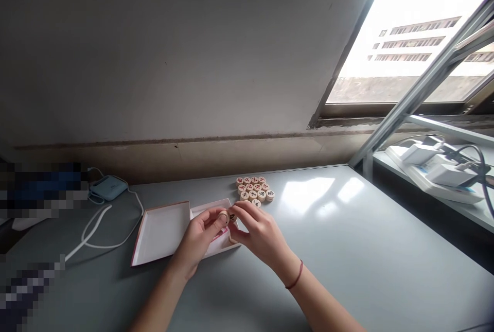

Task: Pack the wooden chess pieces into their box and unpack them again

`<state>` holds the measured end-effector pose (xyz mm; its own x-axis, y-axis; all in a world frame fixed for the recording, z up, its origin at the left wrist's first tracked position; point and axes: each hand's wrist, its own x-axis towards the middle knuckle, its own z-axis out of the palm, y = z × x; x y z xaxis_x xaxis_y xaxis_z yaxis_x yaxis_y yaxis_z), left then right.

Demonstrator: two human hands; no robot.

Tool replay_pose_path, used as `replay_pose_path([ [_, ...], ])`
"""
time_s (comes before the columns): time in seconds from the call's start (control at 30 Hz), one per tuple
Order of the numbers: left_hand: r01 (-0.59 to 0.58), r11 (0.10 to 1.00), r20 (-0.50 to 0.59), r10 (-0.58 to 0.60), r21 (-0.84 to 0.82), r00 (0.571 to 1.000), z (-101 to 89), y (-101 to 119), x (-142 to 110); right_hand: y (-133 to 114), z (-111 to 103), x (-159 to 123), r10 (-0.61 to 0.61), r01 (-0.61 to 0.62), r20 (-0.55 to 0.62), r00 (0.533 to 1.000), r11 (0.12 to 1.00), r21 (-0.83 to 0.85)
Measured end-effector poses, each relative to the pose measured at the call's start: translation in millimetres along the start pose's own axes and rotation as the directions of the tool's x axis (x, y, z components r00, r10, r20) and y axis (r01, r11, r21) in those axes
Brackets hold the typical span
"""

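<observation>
Over the open cardboard box, my left hand pinches a round wooden Chinese chess piece between thumb and fingers. Close beside it, my right hand holds another Chinese chess piece, its dark character facing up. The two hands nearly touch. Inside the box, one more pale piece shows partly beneath my right fingers. Just beyond my right hand, several Chinese chess pieces stand grouped in rows on the desk, some with red characters and some with black.
The box's lid lies open to the left on the grey desk. A blue device and white cable are at the far left. Power strips with plugs rest on a shelf at right, behind a metal bar.
</observation>
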<state>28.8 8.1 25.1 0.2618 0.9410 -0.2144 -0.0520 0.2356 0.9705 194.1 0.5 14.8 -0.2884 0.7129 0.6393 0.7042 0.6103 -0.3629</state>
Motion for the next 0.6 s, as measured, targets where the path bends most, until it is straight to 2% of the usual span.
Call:
replay_pose_path([
  [0.07,0.032,0.999,-0.033,-0.032,-0.009,0.999,0.1,1.6,-1.3,6.4,-5.2,1.4,0.062,-0.061,-0.034,0.997,0.998,0.026],
  [0.13,0.034,0.999,-0.093,-0.035,-0.006,0.995,-0.4,1.1,-1.3,18.4,-14.5,1.8,0.200,-0.201,-0.066,0.978,0.980,-0.005],
  [0.23,-0.010,1.000,-0.171,0.009,-0.007,0.985,-2.3,-2.1,1.2,41.0,-30.0,-1.4,0.457,-0.450,-0.003,0.889,0.875,-0.181],
  [0.3,-0.023,1.000,-0.201,0.019,-0.014,0.979,-3.9,-4.6,3.6,53.3,-35.7,-5.4,0.569,-0.518,0.106,0.815,0.799,-0.306],
  [0.37,-0.018,1.000,-0.215,0.015,-0.011,0.976,-5.1,-6.9,5.6,60.6,-36.1,-8.7,0.617,-0.521,0.204,0.760,0.766,-0.377],
  [0.47,-0.026,1.000,-0.202,0.029,0.018,0.979,-5.5,-10.8,7.5,62.6,-32.9,-9.3,0.640,-0.516,0.269,0.719,0.752,-0.409],
  [0.53,-0.045,0.997,-0.171,0.055,0.062,0.984,-4.4,-13.8,7.6,58.6,-32.2,-6.5,0.644,-0.527,0.250,0.723,0.748,-0.404],
  [0.6,-0.088,0.975,-0.134,0.117,0.202,0.984,-2.5,-17.1,6.7,49.2,-32.3,-2.4,0.620,-0.541,0.198,0.759,0.770,-0.338],
])
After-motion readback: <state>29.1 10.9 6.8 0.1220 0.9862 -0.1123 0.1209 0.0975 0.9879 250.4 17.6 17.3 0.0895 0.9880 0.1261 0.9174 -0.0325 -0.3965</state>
